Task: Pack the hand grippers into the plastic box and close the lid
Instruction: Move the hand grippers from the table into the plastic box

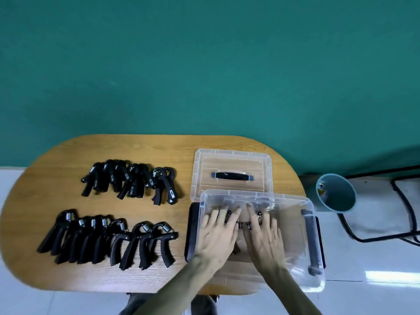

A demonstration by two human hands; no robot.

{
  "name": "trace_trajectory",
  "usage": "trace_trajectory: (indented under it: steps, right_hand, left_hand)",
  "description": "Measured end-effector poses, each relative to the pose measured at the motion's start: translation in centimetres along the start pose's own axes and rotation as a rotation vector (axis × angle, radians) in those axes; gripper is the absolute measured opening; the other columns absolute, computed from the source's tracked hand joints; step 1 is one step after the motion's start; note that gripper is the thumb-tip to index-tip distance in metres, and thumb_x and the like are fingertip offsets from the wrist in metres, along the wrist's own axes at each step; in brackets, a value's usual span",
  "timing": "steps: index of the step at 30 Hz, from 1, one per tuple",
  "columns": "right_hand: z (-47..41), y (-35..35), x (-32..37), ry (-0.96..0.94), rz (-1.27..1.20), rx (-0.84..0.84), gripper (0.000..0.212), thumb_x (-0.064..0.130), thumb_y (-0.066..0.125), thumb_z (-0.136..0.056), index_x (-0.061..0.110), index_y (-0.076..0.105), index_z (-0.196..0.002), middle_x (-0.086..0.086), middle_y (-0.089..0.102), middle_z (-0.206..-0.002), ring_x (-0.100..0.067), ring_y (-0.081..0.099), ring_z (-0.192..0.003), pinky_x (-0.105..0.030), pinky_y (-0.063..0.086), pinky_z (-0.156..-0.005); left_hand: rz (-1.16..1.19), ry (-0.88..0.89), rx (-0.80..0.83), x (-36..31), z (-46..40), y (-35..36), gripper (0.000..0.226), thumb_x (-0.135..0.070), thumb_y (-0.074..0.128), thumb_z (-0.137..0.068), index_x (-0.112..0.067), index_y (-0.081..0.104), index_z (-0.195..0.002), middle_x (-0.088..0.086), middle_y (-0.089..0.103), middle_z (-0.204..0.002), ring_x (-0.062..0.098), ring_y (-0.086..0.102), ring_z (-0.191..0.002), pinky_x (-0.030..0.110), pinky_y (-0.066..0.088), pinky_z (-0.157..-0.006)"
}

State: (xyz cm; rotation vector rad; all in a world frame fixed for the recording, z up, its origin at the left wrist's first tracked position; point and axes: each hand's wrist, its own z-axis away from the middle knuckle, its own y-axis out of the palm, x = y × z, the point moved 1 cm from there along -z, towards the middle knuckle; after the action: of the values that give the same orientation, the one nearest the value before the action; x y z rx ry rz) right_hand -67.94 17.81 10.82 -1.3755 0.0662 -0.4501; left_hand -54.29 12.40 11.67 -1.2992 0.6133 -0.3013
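Both grips flat, fingers spread, pressing hand grippers (243, 223) inside plastic box (316, 253): left hand (218, 235), right hand (264, 237); wooden table (68, 160), green wall (204, 64).

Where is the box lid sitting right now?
In the head view the clear lid lies flat on the table, handle up, at its far right, just behind the open plastic box and right of the far hand grippers.

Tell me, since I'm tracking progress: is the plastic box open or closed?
Open. The lid lies flat on the table behind the plastic box, and both hands reach inside.
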Motion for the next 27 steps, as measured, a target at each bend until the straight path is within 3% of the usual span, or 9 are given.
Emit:
trace_trajectory:
  steps: [4, 8, 11, 14, 17, 21, 27]
  right_hand:
    - [0.5, -3.6, 4.1, -0.113, 0.018, -0.029, 0.058, 0.043, 0.042, -0.099, 0.028, 0.031, -0.154, -0.016, 0.046, -0.148, -0.038, 0.059, -0.109, -0.046, 0.059, -0.075]
    - [0.4, -5.2, 9.3, -0.216, 0.042, 0.007, 0.064, 0.048, 0.037, -0.103, 0.037, 0.008, -0.159, -0.012, 0.034, -0.159, -0.032, 0.057, -0.119, -0.039, 0.062, -0.068]
    - [-0.5, -6.0, 13.6, -0.259, 0.033, 0.008, 0.065, 0.051, 0.032, -0.103, 0.039, -0.001, -0.158, -0.011, 0.026, -0.163, -0.031, 0.058, -0.117, -0.038, 0.062, -0.066]
    - [-1.1, -6.2, 18.7, -0.324, 0.011, 0.034, 0.062, 0.052, 0.024, -0.105, 0.042, -0.01, -0.156, -0.009, 0.014, -0.166, -0.03, 0.051, -0.125, -0.04, 0.062, -0.078]
    - [-1.6, -5.5, 23.9, -0.35, 0.035, 0.052, 0.06, 0.051, 0.019, -0.106, 0.042, -0.011, -0.156, -0.006, 0.008, -0.167, -0.028, 0.046, -0.133, -0.044, 0.056, -0.091]
    - [-2.9, -2.4, 30.9, -0.365, 0.056, 0.096, 0.06, 0.049, 0.023, -0.105, 0.037, -0.004, -0.157, -0.007, 0.011, -0.166, -0.027, 0.048, -0.126, -0.037, 0.06, -0.082]
    - [-6.1, 2.4, 40.6, -0.371, 0.089, 0.154, 0.058, 0.047, 0.031, -0.104, 0.031, 0.014, -0.157, -0.01, 0.018, -0.163, -0.03, 0.05, -0.124, -0.04, 0.059, -0.081]
  left_hand:
    - [-0.026, -0.097, -0.038, 3.1, 1.8, -5.8, 0.048, -0.042, 0.024, -0.105, -0.03, 0.036, -0.15, 0.007, 0.054, -0.142, 0.027, 0.056, -0.112, 0.042, 0.049, -0.091]
    - [-0.017, -0.175, -0.023, 7.0, 3.5, -9.6, 0.05, -0.045, 0.012, -0.106, -0.036, 0.016, -0.155, 0.007, 0.039, -0.155, 0.027, 0.052, -0.125, 0.044, 0.047, -0.101]
    - [-0.023, -0.222, -0.052, 10.4, 4.5, -11.5, 0.052, -0.047, 0.008, -0.104, -0.039, 0.012, -0.155, 0.003, 0.032, -0.159, 0.023, 0.055, -0.122, 0.037, 0.055, -0.09]
    - [-0.008, -0.285, -0.073, 15.4, 5.7, -12.2, 0.052, -0.047, 0.01, -0.103, -0.04, 0.016, -0.154, 0.001, 0.036, -0.156, 0.022, 0.06, -0.114, 0.035, 0.058, -0.078]
    - [0.018, -0.347, -0.068, 20.5, 7.4, -12.4, 0.051, -0.047, 0.015, -0.104, -0.04, 0.018, -0.155, 0.002, 0.038, -0.155, 0.024, 0.06, -0.114, 0.036, 0.057, -0.078]
    - [0.033, -0.424, -0.027, 27.9, 9.7, -13.2, 0.051, -0.046, 0.018, -0.105, -0.041, 0.011, -0.156, 0.001, 0.035, -0.156, 0.023, 0.054, -0.122, 0.038, 0.054, -0.085]
    - [0.081, -0.519, 0.054, 38.6, 12.9, -12.7, 0.051, -0.046, 0.014, -0.106, -0.042, 0.001, -0.156, 0.004, 0.032, -0.155, 0.024, 0.046, -0.129, 0.041, 0.047, -0.101]
